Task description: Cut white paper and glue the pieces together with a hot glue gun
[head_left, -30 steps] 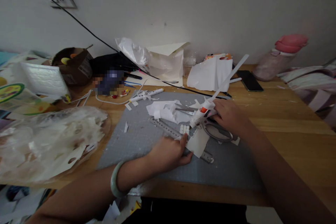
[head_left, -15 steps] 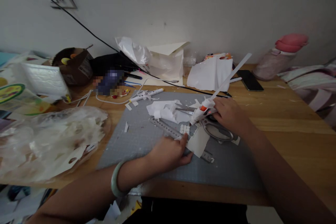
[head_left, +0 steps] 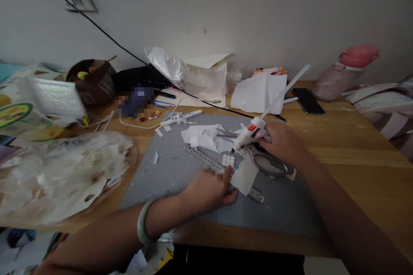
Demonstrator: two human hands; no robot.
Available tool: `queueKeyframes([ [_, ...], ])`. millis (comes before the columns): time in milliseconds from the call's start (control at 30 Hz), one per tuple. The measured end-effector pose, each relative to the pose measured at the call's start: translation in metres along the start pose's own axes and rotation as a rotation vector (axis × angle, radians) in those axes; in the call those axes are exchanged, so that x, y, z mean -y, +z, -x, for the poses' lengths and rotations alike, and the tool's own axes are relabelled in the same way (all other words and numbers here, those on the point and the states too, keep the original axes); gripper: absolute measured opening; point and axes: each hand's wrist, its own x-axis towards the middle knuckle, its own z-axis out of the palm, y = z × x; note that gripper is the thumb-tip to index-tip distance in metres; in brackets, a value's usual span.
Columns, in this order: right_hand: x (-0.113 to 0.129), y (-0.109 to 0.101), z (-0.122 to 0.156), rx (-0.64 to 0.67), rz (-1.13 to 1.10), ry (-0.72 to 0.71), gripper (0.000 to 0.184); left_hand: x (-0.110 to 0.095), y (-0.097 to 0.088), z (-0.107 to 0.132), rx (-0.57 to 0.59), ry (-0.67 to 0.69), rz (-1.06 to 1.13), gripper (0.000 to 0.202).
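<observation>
My right hand [head_left: 280, 139] is wrapped around a white hot glue gun [head_left: 245, 136], its nozzle pointing down and left. A long glue stick [head_left: 287, 88] juts from the gun's back. Just below the nozzle lies a small white piece [head_left: 228, 160] with a bumpy, block-like surface. The index finger of my left hand [head_left: 209, 189] is stretched onto its lower edge, thumb apart and other fingers curled. Under and beside that hand are a metal ruler [head_left: 206, 159] and a sheet of white card [head_left: 245, 176]. Grey-handled scissors [head_left: 269, 162] lie beneath the gun.
A grey cutting mat [head_left: 155, 184] covers the middle of the wooden table. Crumpled paper [head_left: 201, 135] and a white pen [head_left: 183, 117] lie on it. A plastic bag [head_left: 64, 176] is at left; a phone [head_left: 308, 100] and pink-lidded bottle [head_left: 338, 75] stand right. The black cord [head_left: 119, 45] crosses behind.
The glue gun's nozzle has shifted slightly left and up relative to the white piece. My left finger stays on the piece. The whole view has moved a little.
</observation>
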Motion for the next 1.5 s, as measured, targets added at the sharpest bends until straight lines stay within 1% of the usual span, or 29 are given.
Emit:
queueKeyframes([
  [100, 0.003, 0.001, -0.007, 0.028, -0.075, 0.108, 0.022, 0.0, 0.0, 0.0, 0.01, -0.008, 0.005, 0.056],
  [200, 0.003, 0.003, -0.018, 0.057, -0.097, 0.159, 0.022, 0.0, 0.0, 0.0, -0.003, 0.001, 0.0, 0.057],
  [300, -0.001, 0.008, -0.033, 0.111, -0.113, 0.14, 0.02, 0.0, 0.001, 0.0, -0.006, 0.004, -0.004, 0.057],
  [467, -0.011, 0.019, -0.057, 0.199, -0.142, 0.088, 0.029, -0.001, 0.0, 0.0, 0.012, -0.015, -0.011, 0.06],
  [633, -0.006, 0.027, -0.077, 0.269, -0.122, 0.079, 0.032, -0.001, -0.002, 0.001, 0.01, 0.017, 0.001, 0.06],
  [733, 0.001, 0.028, -0.082, 0.301, -0.08, 0.077, 0.036, -0.001, -0.001, 0.002, -0.012, 0.03, -0.005, 0.061],
  [900, 0.008, 0.03, -0.082, 0.334, -0.032, 0.068, 0.042, -0.001, 0.002, 0.002, -0.057, 0.063, -0.023, 0.06],
  [1033, 0.01, 0.031, -0.084, 0.349, -0.028, 0.096, 0.041, 0.0, 0.002, 0.003, -0.087, 0.081, 0.028, 0.052],
  [1100, 0.01, 0.03, -0.084, 0.354, -0.023, 0.091, 0.042, 0.001, 0.001, 0.004, -0.09, 0.065, 0.138, 0.047],
  [1167, 0.012, 0.028, -0.08, 0.298, 0.02, 0.075, 0.046, 0.002, -0.002, 0.005, -0.072, 0.035, 0.336, 0.047],
  [1200, 0.013, 0.025, -0.075, 0.234, 0.043, 0.071, 0.047, 0.003, -0.003, 0.006, -0.064, 0.028, 0.463, 0.048],
  [1267, 0.018, 0.018, -0.061, 0.053, 0.042, 0.077, 0.043, 0.005, -0.004, 0.006, -0.074, 0.045, 0.738, 0.049],
  [1300, 0.022, 0.012, -0.051, -0.047, -0.018, 0.081, 0.037, 0.006, -0.003, 0.006, -0.093, 0.063, 0.87, 0.049],
  [1367, 0.032, 0.001, -0.028, -0.173, -0.211, 0.1, 0.023, 0.006, -0.001, 0.004, -0.157, 0.081, 1.103, 0.047],
  [1400, 0.037, -0.005, -0.016, -0.18, -0.32, 0.133, 0.021, 0.006, 0.0, 0.002, -0.188, 0.073, 1.21, 0.047],
  [1433, 0.043, -0.009, -0.003, -0.124, -0.427, 0.184, 0.022, 0.005, 0.002, 0.0, -0.209, 0.058, 1.317, 0.047],
  [1467, 0.048, -0.013, 0.008, -0.047, -0.519, 0.243, 0.023, 0.004, 0.004, -0.003, -0.22, 0.04, 1.423, 0.049],
  [1500, 0.054, -0.015, 0.018, 0.055, -0.602, 0.273, 0.025, 0.003, 0.006, -0.005, -0.224, 0.023, 1.525, 0.053],
])
